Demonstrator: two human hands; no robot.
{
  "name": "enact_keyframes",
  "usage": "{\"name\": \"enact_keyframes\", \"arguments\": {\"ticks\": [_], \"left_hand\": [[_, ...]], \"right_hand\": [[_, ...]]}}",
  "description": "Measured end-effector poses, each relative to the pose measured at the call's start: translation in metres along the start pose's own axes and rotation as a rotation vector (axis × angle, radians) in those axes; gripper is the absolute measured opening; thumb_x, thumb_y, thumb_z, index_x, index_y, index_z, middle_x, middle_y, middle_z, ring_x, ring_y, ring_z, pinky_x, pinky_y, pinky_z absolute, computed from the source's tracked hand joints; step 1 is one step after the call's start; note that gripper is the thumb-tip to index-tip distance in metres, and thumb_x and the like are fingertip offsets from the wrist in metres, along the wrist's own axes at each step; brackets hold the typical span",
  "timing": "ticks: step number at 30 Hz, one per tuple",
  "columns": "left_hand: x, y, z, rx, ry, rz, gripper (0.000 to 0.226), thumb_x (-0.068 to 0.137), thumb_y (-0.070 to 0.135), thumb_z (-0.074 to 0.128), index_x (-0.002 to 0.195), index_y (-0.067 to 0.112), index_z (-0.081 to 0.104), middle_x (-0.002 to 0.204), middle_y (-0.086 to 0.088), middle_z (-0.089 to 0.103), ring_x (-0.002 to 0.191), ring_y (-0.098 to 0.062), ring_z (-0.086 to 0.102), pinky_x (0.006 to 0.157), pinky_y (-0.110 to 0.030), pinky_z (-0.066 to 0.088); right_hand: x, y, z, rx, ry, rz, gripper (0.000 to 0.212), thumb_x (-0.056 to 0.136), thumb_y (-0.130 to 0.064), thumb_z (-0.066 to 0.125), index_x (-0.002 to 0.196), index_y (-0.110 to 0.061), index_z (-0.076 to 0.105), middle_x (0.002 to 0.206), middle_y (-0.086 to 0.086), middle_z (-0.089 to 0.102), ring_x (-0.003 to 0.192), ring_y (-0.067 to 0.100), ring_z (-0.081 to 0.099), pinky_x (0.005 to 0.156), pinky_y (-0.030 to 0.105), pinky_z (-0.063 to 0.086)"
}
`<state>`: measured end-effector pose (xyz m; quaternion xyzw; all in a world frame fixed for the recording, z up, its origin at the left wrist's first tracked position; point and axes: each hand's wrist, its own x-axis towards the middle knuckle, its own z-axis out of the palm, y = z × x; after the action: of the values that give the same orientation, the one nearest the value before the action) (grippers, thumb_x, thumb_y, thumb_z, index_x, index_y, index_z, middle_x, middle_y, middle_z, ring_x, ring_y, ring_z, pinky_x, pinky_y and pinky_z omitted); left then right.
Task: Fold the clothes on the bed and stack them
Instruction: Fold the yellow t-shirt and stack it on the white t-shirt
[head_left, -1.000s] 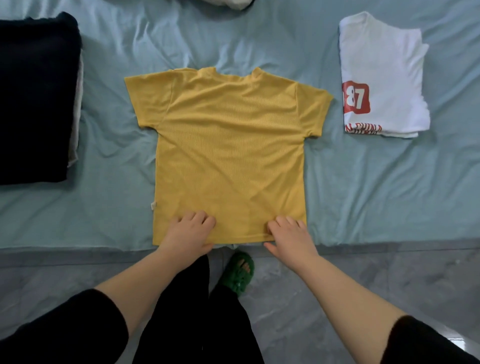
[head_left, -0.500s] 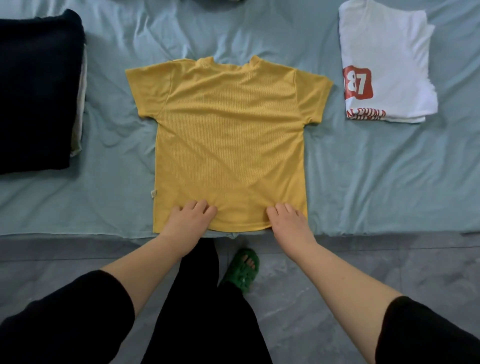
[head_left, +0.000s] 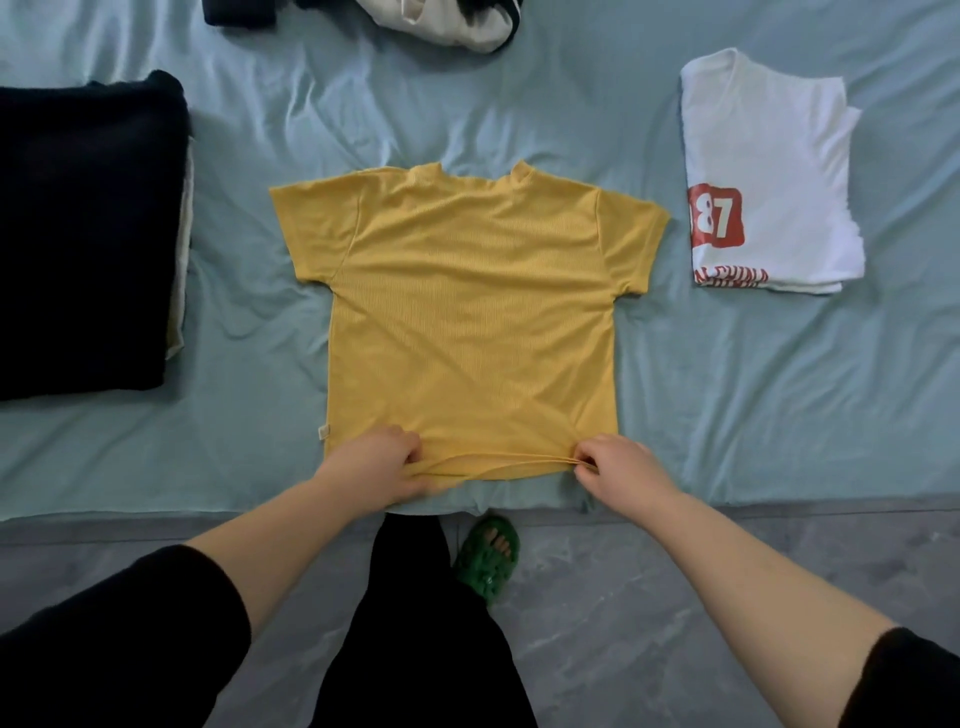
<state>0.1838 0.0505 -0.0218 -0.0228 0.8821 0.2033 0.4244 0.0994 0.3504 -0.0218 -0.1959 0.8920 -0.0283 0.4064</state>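
Since half a second before, both hands had gone from lying flat on the hem to pinching it, and the lower edge of the mustard-yellow ribbed short-sleeved T-shirt (head_left: 467, 312) had come up off the sheet in a thin, taut double line. The left hand (head_left: 371, 467) gripped the hem at the shirt's 7 o'clock corner, fingers curled over the cloth. The right hand (head_left: 618, 467) pinched it at the 5 o'clock corner between thumb and fingertips.

The rest of the shirt lay flat, back up, in the middle of the bed, sleeves spread and the neckline at 12 o'clock. A small pale tag stuck out of its left side seam. The bed's pale blue-green sheet (head_left: 753, 389) was smooth-woven and creased in soft ridges.

At 2 o'clock from the shirt, well apart, lay a white folded T-shirt with a red "87" print (head_left: 769, 171), a neat rectangle. At 9 o'clock sat a thick, fuzzy, dark navy folded garment (head_left: 83, 234) on a cream layer. At 12 o'clock, at the frame's edge, was a rumpled cream-and-black heap of clothing (head_left: 441, 21).

A green knobbly sandal (head_left: 488, 556) stood on the grey marbled floor (head_left: 649, 597).
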Motion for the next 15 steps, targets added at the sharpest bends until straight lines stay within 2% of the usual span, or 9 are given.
{"name": "enact_keyframes", "arguments": {"ticks": [2,3,6,8,10,12,15], "left_hand": [[0.000,0.003,0.004,0.111,-0.017,-0.003,0.056,0.076,0.066,0.061,0.112,0.025,0.049,0.110,0.005,0.049,0.103,-0.017,0.050,0.079,-0.036,0.049],[0.001,0.005,0.005,0.163,-0.010,-0.002,0.055,0.076,0.064,0.061,0.113,0.025,0.046,0.110,0.005,0.048,0.104,-0.018,0.049,0.076,-0.036,0.047],[0.005,0.006,0.004,0.165,-0.017,0.014,0.031,0.087,0.033,0.056,0.114,0.021,0.047,0.112,-0.001,0.050,0.106,-0.022,0.051,0.072,-0.037,0.047],[0.007,0.003,-0.005,0.087,-0.082,0.015,0.025,0.090,0.023,0.052,0.114,0.018,0.050,0.110,-0.003,0.052,0.103,-0.023,0.053,0.075,-0.037,0.048],[0.010,-0.002,-0.017,-0.046,-0.133,0.009,0.014,0.089,0.023,0.053,0.101,0.018,0.053,0.098,0.000,0.053,0.091,-0.020,0.053,0.069,-0.029,0.042],[0.014,-0.009,-0.037,-0.199,-0.113,-0.013,0.009,0.087,0.022,0.058,0.095,0.021,0.055,0.089,0.005,0.052,0.085,-0.016,0.051,0.064,-0.025,0.036],[0.026,-0.021,-0.080,-0.342,-0.018,-0.083,0.017,0.086,0.017,0.057,0.101,0.020,0.064,0.085,0.006,0.058,0.077,-0.013,0.054,0.056,-0.020,0.038]], "right_hand": [[0.006,-0.001,-0.005,0.028,-0.047,0.037,0.020,0.091,-0.028,0.050,0.101,-0.020,0.065,0.107,0.002,0.066,0.104,0.025,0.059,0.084,0.033,0.045],[0.009,-0.001,-0.008,0.052,-0.072,0.060,0.020,0.090,-0.028,0.050,0.100,-0.019,0.066,0.107,0.003,0.066,0.103,0.026,0.059,0.083,0.033,0.045],[0.017,-0.003,-0.015,0.140,-0.129,0.117,0.016,0.090,-0.025,0.052,0.094,-0.017,0.066,0.103,0.007,0.068,0.098,0.028,0.060,0.077,0.031,0.045],[0.021,-0.003,-0.023,0.179,-0.141,0.150,0.013,0.089,-0.023,0.052,0.085,-0.018,0.063,0.096,0.008,0.067,0.092,0.028,0.060,0.070,0.031,0.043],[0.023,-0.003,-0.031,0.217,-0.142,0.179,0.012,0.089,-0.022,0.052,0.081,-0.017,0.060,0.090,0.007,0.065,0.089,0.028,0.059,0.070,0.033,0.044],[0.027,-0.004,-0.044,0.245,-0.117,0.193,0.013,0.091,-0.021,0.052,0.087,-0.013,0.061,0.094,0.009,0.065,0.091,0.029,0.059,0.075,0.035,0.046],[0.035,-0.005,-0.070,0.257,-0.012,0.213,0.014,0.095,-0.023,0.053,0.085,-0.014,0.058,0.096,0.012,0.066,0.094,0.031,0.060,0.073,0.035,0.044]]}}
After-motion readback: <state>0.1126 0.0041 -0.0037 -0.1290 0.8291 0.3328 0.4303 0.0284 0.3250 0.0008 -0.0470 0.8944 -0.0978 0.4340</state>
